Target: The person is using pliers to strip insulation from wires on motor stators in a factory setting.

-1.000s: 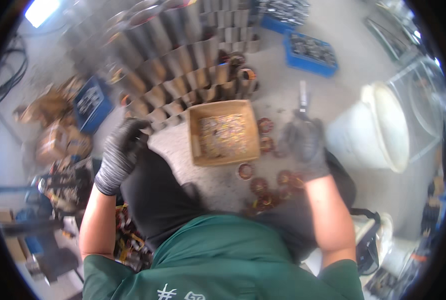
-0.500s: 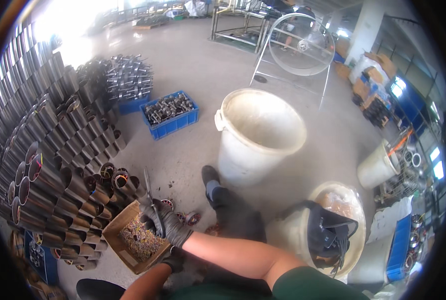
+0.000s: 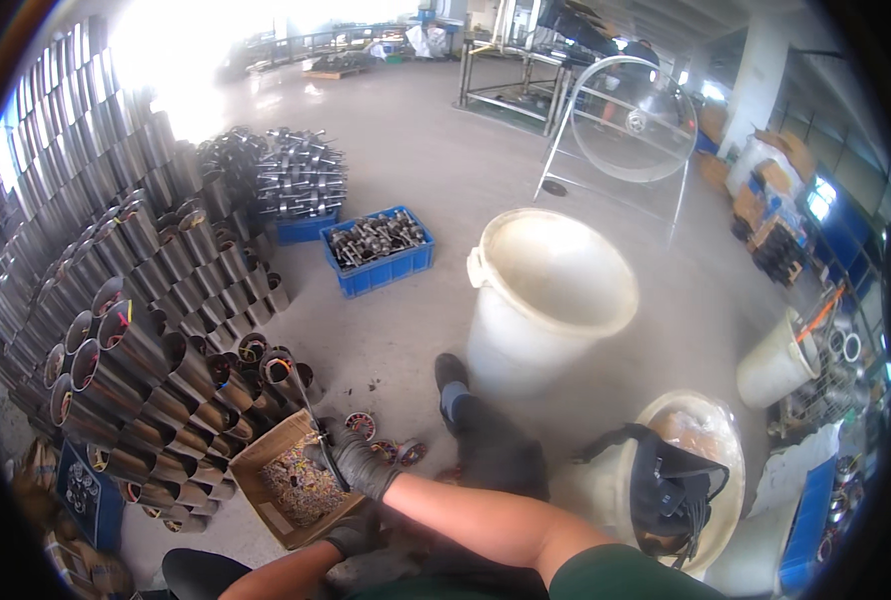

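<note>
My right hand [image 3: 364, 466], in a dark grey glove, is closed around a long, slim metal hand tool [image 3: 328, 452] with a curved handle. It looks like shears, though the blades do not show clearly. The tool points away over the right side of an open cardboard box [image 3: 256, 488], which holds many small multicoloured scraps [image 3: 301, 484]. Lower down, beneath my right forearm, is my gloved left hand [image 3: 356, 538] beside the box's near right corner; its fingers are hidden. Several ring-shaped parts with coloured windings [image 3: 361, 425] lie on the floor just beyond my right hand.
Stacked metal tubes [image 3: 156, 370] rise on the left. Ahead stand a blue crate [image 3: 391, 277] of metal parts and a large white barrel [image 3: 521, 345]. A second barrel [image 3: 731, 480], with a black bag [image 3: 656, 490] over its rim, stands at my right. My foot [image 3: 450, 370] is near the white barrel.
The whole view has shifted, so the scene sits farther right and lower. My right hand keeps the tool over the box. My left hand stays low beside the box.
</note>
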`<control>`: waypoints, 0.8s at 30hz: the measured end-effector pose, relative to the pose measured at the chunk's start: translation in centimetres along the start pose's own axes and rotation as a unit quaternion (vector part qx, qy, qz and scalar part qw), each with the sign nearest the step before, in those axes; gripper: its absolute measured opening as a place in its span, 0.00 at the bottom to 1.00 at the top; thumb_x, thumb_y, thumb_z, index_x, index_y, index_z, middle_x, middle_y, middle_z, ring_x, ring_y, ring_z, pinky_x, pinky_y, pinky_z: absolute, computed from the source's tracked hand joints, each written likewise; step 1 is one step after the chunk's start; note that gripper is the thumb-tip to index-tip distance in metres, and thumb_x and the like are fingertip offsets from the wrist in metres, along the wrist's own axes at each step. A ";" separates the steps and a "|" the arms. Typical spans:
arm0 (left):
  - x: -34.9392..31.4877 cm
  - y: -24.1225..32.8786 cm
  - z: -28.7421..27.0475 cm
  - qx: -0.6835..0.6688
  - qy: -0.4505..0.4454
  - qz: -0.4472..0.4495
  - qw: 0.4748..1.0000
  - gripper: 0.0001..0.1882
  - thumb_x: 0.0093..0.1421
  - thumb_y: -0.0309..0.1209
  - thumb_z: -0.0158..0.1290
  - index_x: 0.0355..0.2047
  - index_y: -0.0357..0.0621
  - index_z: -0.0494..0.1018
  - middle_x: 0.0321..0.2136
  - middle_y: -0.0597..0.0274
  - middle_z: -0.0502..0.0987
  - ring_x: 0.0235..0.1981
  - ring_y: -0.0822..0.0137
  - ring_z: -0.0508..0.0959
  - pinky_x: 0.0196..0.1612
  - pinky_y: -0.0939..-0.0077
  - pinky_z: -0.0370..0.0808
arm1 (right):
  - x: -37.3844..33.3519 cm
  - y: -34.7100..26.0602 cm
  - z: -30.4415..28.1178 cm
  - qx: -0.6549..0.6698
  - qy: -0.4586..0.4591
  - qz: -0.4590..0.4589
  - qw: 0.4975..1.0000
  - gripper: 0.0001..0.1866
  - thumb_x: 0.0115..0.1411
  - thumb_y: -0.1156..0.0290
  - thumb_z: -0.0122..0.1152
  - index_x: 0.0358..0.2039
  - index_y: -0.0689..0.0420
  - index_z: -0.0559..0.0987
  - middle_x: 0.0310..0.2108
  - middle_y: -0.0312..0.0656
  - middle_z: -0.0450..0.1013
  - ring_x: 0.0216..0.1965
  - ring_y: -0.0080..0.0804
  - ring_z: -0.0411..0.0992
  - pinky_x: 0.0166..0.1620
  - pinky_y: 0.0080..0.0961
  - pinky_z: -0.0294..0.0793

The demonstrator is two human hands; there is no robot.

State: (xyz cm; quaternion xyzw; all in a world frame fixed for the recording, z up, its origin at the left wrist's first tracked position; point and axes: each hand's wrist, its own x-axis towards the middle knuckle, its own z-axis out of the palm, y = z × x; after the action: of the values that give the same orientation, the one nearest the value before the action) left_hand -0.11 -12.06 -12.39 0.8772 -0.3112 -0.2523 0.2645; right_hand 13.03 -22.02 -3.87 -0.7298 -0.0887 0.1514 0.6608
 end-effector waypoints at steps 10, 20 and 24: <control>-8.4 3.5 -13.9 -0.488 0.312 -0.070 0.812 0.20 0.45 0.19 0.64 0.34 0.42 0.65 0.29 0.64 0.73 0.31 0.74 0.74 0.36 0.77 0.75 | -4.8 -4.4 -0.2 0.082 -0.259 0.085 0.959 0.19 0.61 0.66 0.62 0.49 0.61 0.69 0.45 0.42 0.73 0.48 0.25 0.72 0.49 0.16 0.72; -8.6 3.1 -14.5 -0.474 0.421 -0.134 0.762 0.15 0.54 0.31 0.63 0.34 0.39 0.68 0.28 0.66 0.72 0.30 0.75 0.70 0.32 0.76 0.71 | -1.7 1.7 1.3 -0.061 -0.212 -0.077 0.972 0.22 0.61 0.52 0.58 0.50 0.51 0.74 0.46 0.40 0.74 0.45 0.40 0.73 0.49 0.39 0.70; -7.9 0.9 -13.4 -0.460 0.424 -0.158 0.763 0.17 0.55 0.34 0.63 0.33 0.38 0.67 0.26 0.64 0.71 0.29 0.75 0.70 0.32 0.76 0.71 | -1.2 1.6 1.5 0.384 -0.173 0.271 0.866 0.19 0.58 0.70 0.63 0.49 0.49 0.69 0.44 0.44 0.72 0.43 0.39 0.74 0.45 0.44 0.78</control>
State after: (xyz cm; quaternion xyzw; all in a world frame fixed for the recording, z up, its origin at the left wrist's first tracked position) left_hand 2.32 -3.17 0.16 0.7043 0.1296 -0.0055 0.6980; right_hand 11.27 -21.19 -5.43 -0.3761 0.0647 0.4704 0.7957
